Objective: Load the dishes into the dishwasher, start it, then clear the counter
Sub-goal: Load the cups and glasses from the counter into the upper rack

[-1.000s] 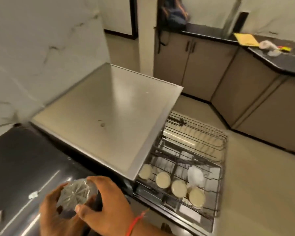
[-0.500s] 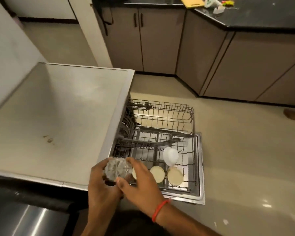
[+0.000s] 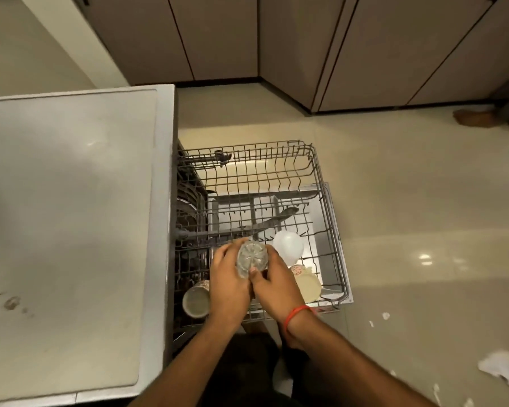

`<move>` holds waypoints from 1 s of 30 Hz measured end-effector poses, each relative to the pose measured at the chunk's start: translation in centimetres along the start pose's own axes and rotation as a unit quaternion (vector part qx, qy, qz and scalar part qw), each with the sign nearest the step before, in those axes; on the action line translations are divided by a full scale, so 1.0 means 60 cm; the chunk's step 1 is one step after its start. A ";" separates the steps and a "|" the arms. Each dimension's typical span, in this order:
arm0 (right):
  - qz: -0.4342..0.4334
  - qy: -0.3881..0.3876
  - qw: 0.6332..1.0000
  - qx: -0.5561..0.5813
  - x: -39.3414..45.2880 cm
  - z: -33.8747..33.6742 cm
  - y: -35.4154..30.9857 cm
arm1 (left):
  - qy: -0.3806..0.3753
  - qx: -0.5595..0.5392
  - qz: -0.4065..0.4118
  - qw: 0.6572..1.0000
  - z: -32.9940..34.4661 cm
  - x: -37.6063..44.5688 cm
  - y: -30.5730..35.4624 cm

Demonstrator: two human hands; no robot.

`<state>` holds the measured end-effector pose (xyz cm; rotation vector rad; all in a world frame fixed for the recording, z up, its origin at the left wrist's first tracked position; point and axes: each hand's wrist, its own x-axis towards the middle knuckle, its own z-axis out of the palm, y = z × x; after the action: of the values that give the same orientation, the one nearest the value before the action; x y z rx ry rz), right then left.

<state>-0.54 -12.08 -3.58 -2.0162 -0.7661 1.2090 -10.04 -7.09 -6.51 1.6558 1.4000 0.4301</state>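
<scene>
A clear cut-glass tumbler (image 3: 252, 257) is held upside down between my left hand (image 3: 228, 284) and my right hand (image 3: 276, 284), just above the front row of the pulled-out dishwasher rack (image 3: 326, 207). Both hands grip it from the sides. In the rack stand an upturned cream cup (image 3: 196, 301) at the left, another cream cup (image 3: 307, 286) at the right and a white bowl (image 3: 288, 249) behind my right hand. The back half of the rack holds no dishes. Whether the tumbler touches the wires is hidden by my hands.
The dishwasher's grey top (image 3: 71, 230) fills the left. Its open door (image 3: 318, 233) lies under the rack. Brown cabinets (image 3: 306, 48) line the back. White scraps of paper (image 3: 500, 371) lie on the tiled floor at right. Another person's foot (image 3: 476, 117) shows at the far right.
The tumbler has been carried from above the black counter, past the dishwasher's top edge, down over the rack's front row. The view has tilted downward with it.
</scene>
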 end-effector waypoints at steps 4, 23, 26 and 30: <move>0.031 -0.009 0.999 0.008 0.057 0.027 0.030 | -0.014 0.012 -0.024 1.000 0.029 0.049 -0.052; 0.109 0.017 0.994 0.006 0.184 0.062 0.131 | -0.062 -0.014 -0.096 0.993 0.134 0.156 -0.129; 0.113 0.021 0.993 0.006 0.188 0.059 0.139 | -0.095 0.042 -0.074 0.992 0.140 0.158 -0.142; 0.110 0.025 0.994 0.007 0.188 0.058 0.139 | -0.087 0.046 -0.065 0.993 0.141 0.159 -0.145</move>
<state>2.09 -7.89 -17.14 -2.1540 -0.5191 1.2754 -6.18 -2.18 -20.60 1.6223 1.4036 0.1443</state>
